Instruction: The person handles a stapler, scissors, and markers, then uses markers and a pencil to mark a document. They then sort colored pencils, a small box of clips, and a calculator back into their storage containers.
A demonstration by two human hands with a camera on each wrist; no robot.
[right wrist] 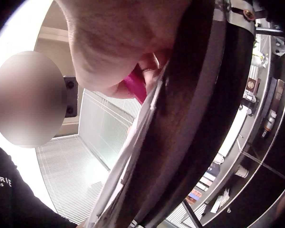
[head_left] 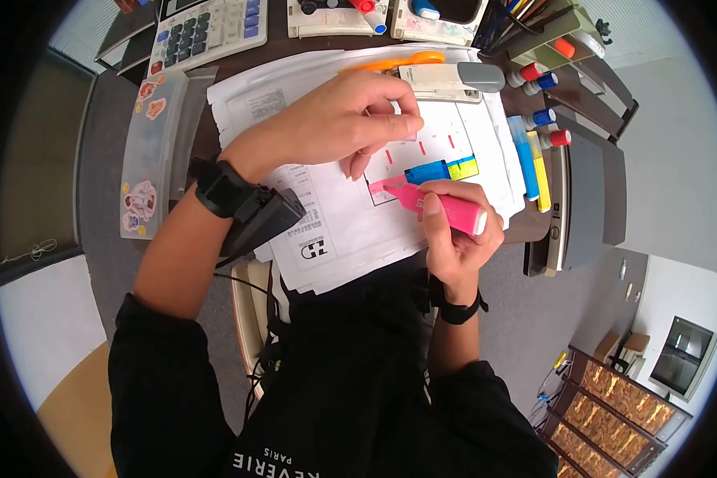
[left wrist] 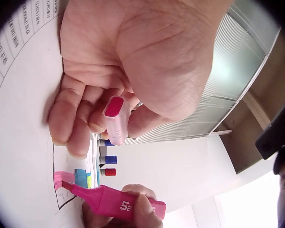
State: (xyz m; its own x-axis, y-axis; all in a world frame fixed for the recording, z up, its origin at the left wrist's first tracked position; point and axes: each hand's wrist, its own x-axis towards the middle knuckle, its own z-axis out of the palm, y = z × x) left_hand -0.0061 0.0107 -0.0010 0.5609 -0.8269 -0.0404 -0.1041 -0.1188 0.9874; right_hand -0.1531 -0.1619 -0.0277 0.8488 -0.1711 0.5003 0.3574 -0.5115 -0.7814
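Observation:
My right hand (head_left: 464,243) grips a pink highlighter (head_left: 446,209), its tip down at a pink-coloured patch (head_left: 378,190) on the top printed sheet (head_left: 338,219). Beside that patch run a blue block (head_left: 427,171) and a yellow block (head_left: 464,168), inside a black outline with short red marks. The left hand (head_left: 331,123) is over the sheet, left of the outline. Between its thumb and fingers it pinches a translucent pink highlighter cap (left wrist: 117,121), clearest in the left wrist view. In the right wrist view the right hand hides most of the highlighter.
A grey and white stapler (head_left: 446,81) and orange-handled scissors (head_left: 398,61) lie at the papers' far edge. Blue (head_left: 526,163) and yellow (head_left: 539,175) highlighters sit on the right, near several red and blue markers. A calculator (head_left: 203,38) and sticker-covered case (head_left: 153,155) stand left.

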